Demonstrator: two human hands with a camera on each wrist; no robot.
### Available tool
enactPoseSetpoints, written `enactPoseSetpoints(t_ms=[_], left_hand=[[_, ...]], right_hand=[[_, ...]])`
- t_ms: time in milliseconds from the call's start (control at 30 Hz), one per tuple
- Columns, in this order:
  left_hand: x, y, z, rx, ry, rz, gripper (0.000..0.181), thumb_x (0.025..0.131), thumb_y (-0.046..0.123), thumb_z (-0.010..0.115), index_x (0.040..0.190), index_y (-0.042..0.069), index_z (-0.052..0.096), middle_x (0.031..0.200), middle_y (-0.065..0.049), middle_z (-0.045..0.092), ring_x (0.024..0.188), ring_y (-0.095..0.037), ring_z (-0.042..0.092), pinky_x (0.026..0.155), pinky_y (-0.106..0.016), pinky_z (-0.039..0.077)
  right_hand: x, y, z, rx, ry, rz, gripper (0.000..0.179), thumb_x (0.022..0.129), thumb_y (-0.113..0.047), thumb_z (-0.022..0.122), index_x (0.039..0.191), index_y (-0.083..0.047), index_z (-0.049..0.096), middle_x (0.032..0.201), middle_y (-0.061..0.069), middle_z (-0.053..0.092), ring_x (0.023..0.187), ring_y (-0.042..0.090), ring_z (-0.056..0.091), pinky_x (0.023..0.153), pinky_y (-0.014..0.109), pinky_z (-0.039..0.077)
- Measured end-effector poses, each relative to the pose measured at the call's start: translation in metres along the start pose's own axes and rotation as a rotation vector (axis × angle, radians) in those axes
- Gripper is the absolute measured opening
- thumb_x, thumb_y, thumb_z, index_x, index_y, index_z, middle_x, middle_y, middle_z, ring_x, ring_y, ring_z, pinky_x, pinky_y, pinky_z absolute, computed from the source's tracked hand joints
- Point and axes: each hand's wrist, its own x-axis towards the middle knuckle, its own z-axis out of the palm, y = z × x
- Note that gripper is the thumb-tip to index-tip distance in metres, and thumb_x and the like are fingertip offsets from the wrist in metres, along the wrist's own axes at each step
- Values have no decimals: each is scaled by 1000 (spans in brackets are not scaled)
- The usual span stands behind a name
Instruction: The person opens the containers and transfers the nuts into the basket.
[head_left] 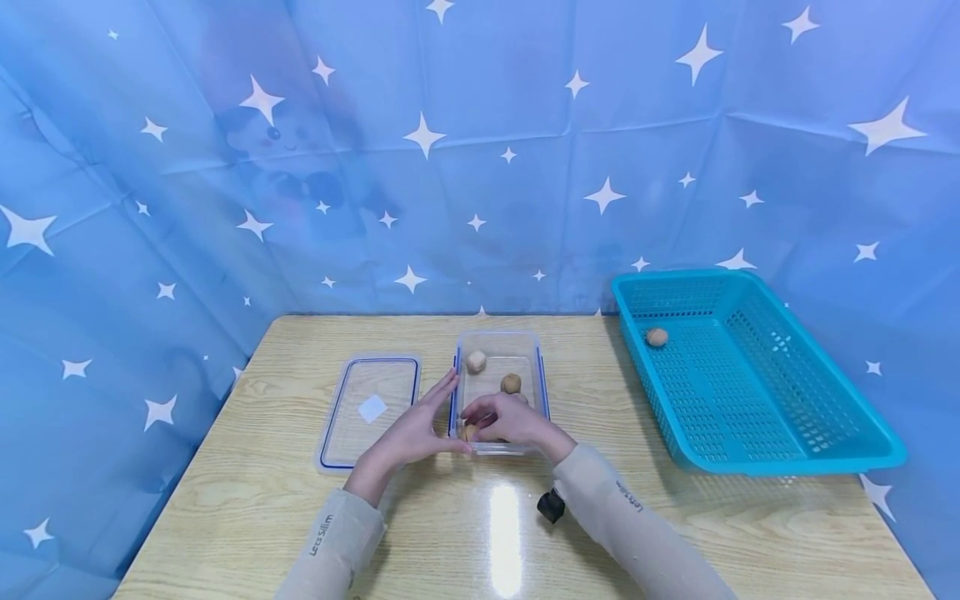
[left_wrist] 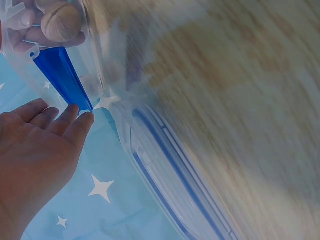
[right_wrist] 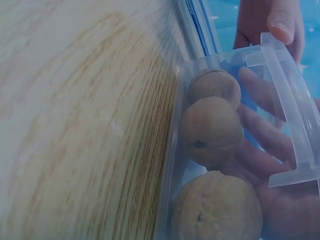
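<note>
A clear plastic food box (head_left: 498, 343) with blue side latches holds several walnuts, two of them, a pale walnut (head_left: 476, 361) and a browner walnut (head_left: 511, 383), toward its back. My left hand (head_left: 416, 429) is spread along the box's left side, thumb at the front corner and fingertips by the blue latch (left_wrist: 62, 75). Inside the box, my right hand (head_left: 506, 418) has its fingers bent around a walnut (head_left: 470, 432) in the front left corner. In the right wrist view, walnuts (right_wrist: 212, 131) line the wall beside these fingers (right_wrist: 267, 132).
The box's clear lid (head_left: 358, 448) with a blue seal lies flat to the left. On the right stands a large teal basket (head_left: 787, 462) with one walnut (head_left: 657, 337) inside. A small black object (head_left: 551, 506) is by the right sleeve. A starry blue curtain (head_left: 480, 167) hangs behind the table.
</note>
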Motion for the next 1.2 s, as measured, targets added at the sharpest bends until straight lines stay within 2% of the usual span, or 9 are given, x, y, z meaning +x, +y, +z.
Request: enactPoseSetpoints(t_ms=[333,600,1200], left_hand=[[0,-1,1,-2,6,11,113,75,41,86,160,11,18,170,-3,8,154,-36,16,121,-60,27],[0,0,1,3,-3,-4,115,75,42,86,161,15,16,170,1,6,155,-32,15,122,-57,27],[-2,3,0,0,4,6,113,75,42,86,160,11,18,170,-4,8,154,-36,16,121,-59,28]], right_hand=[[1,0,2,-45,-14,-16,32,90,-1,68,122,6,65,119,22,70,108,32,69,94,35,59],[3,1,2,-73,-13,-25,29,90,0,69,118,5,67,116,20,71,105,31,70,92,33,60],[2,0,5,-100,7,-16,25,89,0,70,114,3,70,112,17,73,103,28,70,90,32,60]])
